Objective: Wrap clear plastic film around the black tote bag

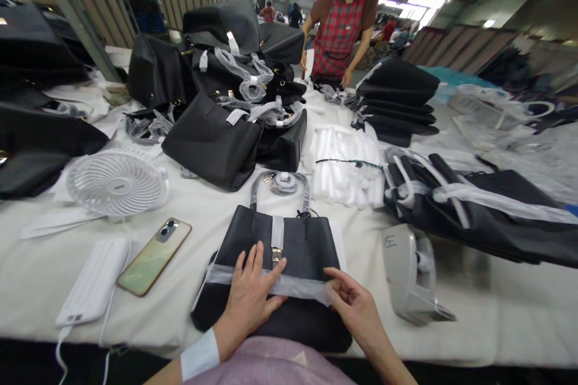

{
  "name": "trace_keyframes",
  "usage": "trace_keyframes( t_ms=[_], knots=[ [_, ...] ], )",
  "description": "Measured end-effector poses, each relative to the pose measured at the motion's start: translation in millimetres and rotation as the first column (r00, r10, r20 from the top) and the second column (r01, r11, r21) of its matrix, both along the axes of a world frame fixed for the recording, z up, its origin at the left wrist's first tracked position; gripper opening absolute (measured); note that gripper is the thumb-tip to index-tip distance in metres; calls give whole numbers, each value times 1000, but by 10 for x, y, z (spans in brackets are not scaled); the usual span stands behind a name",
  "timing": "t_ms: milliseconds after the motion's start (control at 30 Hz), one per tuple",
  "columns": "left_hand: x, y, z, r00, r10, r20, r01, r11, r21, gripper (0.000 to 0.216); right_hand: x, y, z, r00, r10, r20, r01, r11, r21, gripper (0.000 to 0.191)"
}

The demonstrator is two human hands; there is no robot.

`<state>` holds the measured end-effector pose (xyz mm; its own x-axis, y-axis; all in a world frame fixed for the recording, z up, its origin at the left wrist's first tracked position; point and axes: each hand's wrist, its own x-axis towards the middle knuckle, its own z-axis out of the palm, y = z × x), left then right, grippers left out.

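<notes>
A black handbag (pixel 311 246) lies flat in front of me at the table's near edge, its wrapped handle pointing away. Across its front runs a translucent wrapping strip (pixel 298 287). With fingers spread, my left hand (pixel 251 289) presses on the strip and the bag, just below the gold clasp (pixel 277 254). The strip's right end is pinched between thumb and fingers of my right hand (pixel 354 301), at the bag's right side. White wrap covers the strap above the clasp.
Left of the bag are a phone (pixel 154 257), a white power bank (pixel 93 281) and a white fan (pixel 118 183). A tape dispenser (pixel 409 274) stands at right. Behind are bundled white rolls (pixel 347 165), black bags (pixel 217 138) and a person in a checked apron (pixel 338 30).
</notes>
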<state>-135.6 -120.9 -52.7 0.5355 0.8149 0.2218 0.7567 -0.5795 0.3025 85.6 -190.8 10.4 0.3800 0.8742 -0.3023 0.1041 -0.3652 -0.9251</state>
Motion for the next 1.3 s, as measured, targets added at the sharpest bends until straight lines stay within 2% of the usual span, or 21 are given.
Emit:
trace_keyframes(
  t_ms=[100, 167, 367, 633, 767, 833, 967, 1033, 1133, 1200, 1300],
  knots=[
    [6, 0, 2, 1000, -2, 2, 2, 1000, 1, 75, -29, -10, 29, 989, 133, 62, -130, 991, -40, 35],
    [6, 0, 6, 1000, -9, -1, 9, 1000, 2, 76, -41, -21, -2, 982, 162, 95, -156, 985, -76, 29],
    [-19, -1, -15, 999, -29, -17, 30, 999, 39, 73, 9, -47, -231, 966, 17, 259, -2, 998, -57, 30],
    [-127, 7, -37, 981, -186, -51, 189, 980, 68, 67, 35, -20, -249, 981, -52, 189, 57, 998, -17, 26],
    [-143, 9, -39, 974, -210, -81, 216, 973, 79, 68, 65, -39, -258, 985, -50, 167, 52, 999, -7, 28],
    [-138, 6, -31, 975, -201, -91, 209, 975, 80, 68, 86, -51, -221, 985, -38, 170, 39, 999, -6, 30],
    [-126, -4, -15, 976, -201, -89, 208, 974, 84, 68, 40, -46, -69, 998, -29, 51, 31, 999, -33, 40],
    [-120, -10, -14, 975, -202, -89, 210, 974, 90, 69, -43, -21, -13, 989, -9, 148, 16, 999, -47, 46],
    [-117, -17, -14, 974, -207, -90, 215, 972, 92, 71, -169, 26, -11, 915, -26, 402, 40, 999, -26, 48],
    [-121, -17, -8, 972, -216, -91, 224, 970, 91, 72, -204, 44, -46, 894, -57, 444, 63, 998, 1, 40],
    [-140, -5, -6, 970, -220, -100, 231, 967, 109, 74, -177, 15, -105, 906, -76, 415, 71, 997, 29, 33]
  ],
)
